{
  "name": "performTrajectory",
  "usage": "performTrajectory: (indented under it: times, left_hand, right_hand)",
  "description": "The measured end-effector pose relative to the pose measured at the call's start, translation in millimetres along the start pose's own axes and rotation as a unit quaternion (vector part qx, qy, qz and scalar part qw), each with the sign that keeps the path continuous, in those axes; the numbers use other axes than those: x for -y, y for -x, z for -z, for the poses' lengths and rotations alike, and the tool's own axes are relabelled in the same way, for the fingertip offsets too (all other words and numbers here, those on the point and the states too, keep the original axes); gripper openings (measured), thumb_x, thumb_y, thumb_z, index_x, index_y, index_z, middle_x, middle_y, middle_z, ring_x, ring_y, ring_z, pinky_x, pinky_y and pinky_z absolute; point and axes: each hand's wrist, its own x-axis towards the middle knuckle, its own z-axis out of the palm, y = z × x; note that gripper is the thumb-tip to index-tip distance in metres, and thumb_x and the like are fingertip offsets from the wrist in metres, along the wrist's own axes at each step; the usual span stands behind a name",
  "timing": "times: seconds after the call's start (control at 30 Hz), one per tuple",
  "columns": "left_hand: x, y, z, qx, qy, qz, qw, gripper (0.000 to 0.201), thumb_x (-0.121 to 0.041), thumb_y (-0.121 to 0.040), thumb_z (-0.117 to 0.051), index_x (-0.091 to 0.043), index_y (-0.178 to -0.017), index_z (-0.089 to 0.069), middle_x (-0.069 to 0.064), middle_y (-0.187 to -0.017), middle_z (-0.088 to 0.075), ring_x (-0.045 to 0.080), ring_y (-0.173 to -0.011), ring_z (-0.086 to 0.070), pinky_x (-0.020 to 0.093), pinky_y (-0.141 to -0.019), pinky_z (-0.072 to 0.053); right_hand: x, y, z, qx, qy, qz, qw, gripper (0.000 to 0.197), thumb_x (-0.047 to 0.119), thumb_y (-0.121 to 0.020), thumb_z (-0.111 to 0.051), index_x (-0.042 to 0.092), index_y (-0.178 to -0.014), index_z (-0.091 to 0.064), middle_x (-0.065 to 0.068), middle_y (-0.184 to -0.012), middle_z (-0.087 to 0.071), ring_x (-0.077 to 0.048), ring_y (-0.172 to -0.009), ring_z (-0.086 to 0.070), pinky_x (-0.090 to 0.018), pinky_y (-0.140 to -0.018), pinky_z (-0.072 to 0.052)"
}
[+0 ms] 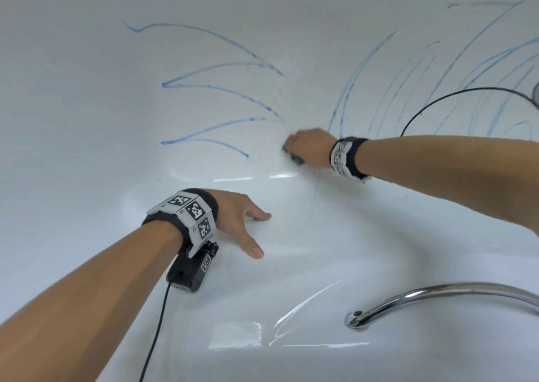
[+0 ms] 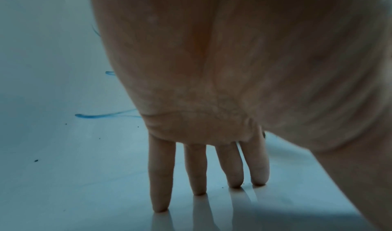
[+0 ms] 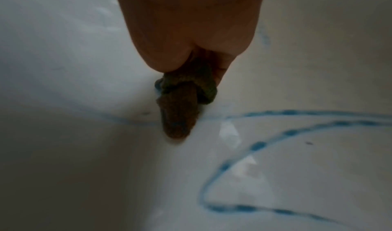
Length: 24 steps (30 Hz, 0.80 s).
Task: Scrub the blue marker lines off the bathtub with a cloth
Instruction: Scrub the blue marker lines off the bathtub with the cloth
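Across the white tub (image 1: 87,119) wall run blue lines (image 1: 221,87), some faint; a chrome spout (image 1: 437,297) curves at lower right. Right hand (image 1: 312,147) is curled round a dark bunched cloth (image 3: 180,110), its long end pointing away from the wrist, pressed on the wall by a line. Left hand (image 1: 236,221) lies flat, fingers (image 2: 161,176) spread on the tub floor, holding nothing.

Blue marker lines (image 1: 221,81) streak the white bathtub (image 1: 87,119), the cloth (image 3: 178,103) is dark olive-brown, and black-and-white checkered wristbands (image 1: 186,215) sit lower left.
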Motion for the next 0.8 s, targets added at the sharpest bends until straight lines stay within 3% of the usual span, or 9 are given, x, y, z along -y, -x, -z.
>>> performTrajectory:
  times: [0.1, 0.2, 0.3, 0.37, 0.43, 0.5, 0.67, 0.8]
  left_hand:
    - [-0.8, 0.2, -0.1, -0.008, 0.008, 0.003, 1.0, 0.102, -0.066, -0.06, -0.083, -0.049, -0.148, -0.033, -0.023, -0.154, -0.033, 0.005, -0.141, -0.034, 0.024, -0.107, -0.024]
    - [-0.9, -0.5, -0.6, -0.01, 0.017, 0.005, 1.0, 0.102, -0.065, -0.059, -0.083, -0.049, -0.148, -0.035, -0.023, -0.153, -0.035, 0.005, -0.14, -0.036, 0.022, -0.102, -0.025]
    - [-3.1, 2.1, -0.7, -0.012, 0.022, 0.007, 1.0, 0.101, -0.065, -0.059, -0.084, -0.049, -0.147, -0.036, -0.021, -0.153, -0.036, 0.007, -0.138, -0.038, 0.022, -0.101, -0.026]
    - [-4.5, 3.6, 0.3, -0.012, 0.025, 0.01, 1.0, 0.101, -0.064, -0.059, -0.084, -0.048, -0.147, -0.037, -0.019, -0.152, -0.038, 0.008, -0.137, -0.039, 0.022, -0.101, -0.026]
    - [-5.3, 4.4, 1.4, -0.009, 0.023, 0.012, 1.0, 0.102, -0.065, -0.058, -0.084, -0.048, -0.147, -0.037, -0.017, -0.151, -0.039, 0.009, -0.137, -0.04, 0.022, -0.101, -0.027]
    - [-5.9, 4.7, 3.0, -0.007, 0.021, 0.013, 1.0, 0.104, -0.066, -0.056, -0.084, -0.048, -0.147, -0.037, -0.016, -0.152, -0.039, 0.009, -0.136, -0.041, 0.023, -0.103, -0.029]
    - [-5.9, 0.5, 6.1, 0.003, 0.002, 0.017, 1.0, 0.109, -0.071, -0.051, -0.084, -0.05, -0.146, -0.036, -0.016, -0.154, -0.036, 0.01, -0.137, -0.041, 0.028, -0.108, -0.031]
    - [-7.8, -7.1, 11.1, 0.013, -0.021, 0.017, 1.0, 0.108, -0.064, -0.054, -0.087, -0.049, -0.148, -0.034, -0.017, -0.154, -0.035, 0.01, -0.137, -0.041, 0.026, -0.106, -0.032]
  right_hand:
    - [34.3, 21.5, -27.1, 0.05, -0.033, 0.057, 0.997, 0.023, 0.019, -0.09, -0.053, 0.019, -0.113, -0.057, 0.002, -0.111, -0.06, -0.023, -0.098, -0.058, -0.029, -0.074, -0.041]
    - [39.5, 28.7, -12.8, 0.132, -0.102, 0.057, 0.984, 0.011, 0.013, -0.086, -0.052, 0.02, -0.094, -0.056, 0.007, -0.098, -0.06, -0.02, -0.087, -0.057, -0.027, -0.073, -0.041]
    - [39.2, 40.6, 10.7, 0.206, -0.103, 0.101, 0.968, 0.008, 0.01, -0.09, -0.049, 0.017, -0.088, -0.053, 0.008, -0.085, -0.051, -0.017, -0.078, -0.045, -0.024, -0.071, -0.033]
    - [43.4, 53.7, 17.7, 0.203, -0.141, 0.113, 0.962, 0.007, 0.007, -0.088, -0.049, 0.01, -0.088, -0.056, 0.007, -0.08, -0.053, -0.013, -0.071, -0.046, -0.025, -0.067, -0.034]
    - [45.4, 66.6, 20.9, 0.194, -0.185, 0.116, 0.956, 0.012, 0.007, -0.088, -0.048, 0.013, -0.09, -0.058, 0.006, -0.081, -0.057, -0.005, -0.068, -0.047, -0.019, -0.062, -0.035]
    - [42.7, 73.9, 18.2, 0.188, -0.188, 0.128, 0.955, 0.014, 0.007, -0.088, -0.047, 0.018, -0.089, -0.056, 0.004, -0.085, -0.06, -0.009, -0.071, -0.048, -0.016, -0.062, -0.034]
    - [9.3, 64.3, -0.4, 0.212, -0.039, 0.133, 0.967, 0.005, 0.017, -0.091, -0.048, 0.021, -0.089, -0.048, 0.007, -0.089, -0.053, -0.018, -0.079, -0.048, -0.026, -0.07, -0.031]
    - [-21.5, 45.4, -13.7, 0.176, 0.127, 0.166, 0.962, 0.017, 0.021, -0.096, -0.045, 0.018, -0.111, -0.051, 0.001, -0.108, -0.057, -0.022, -0.093, -0.056, -0.029, -0.064, -0.036]
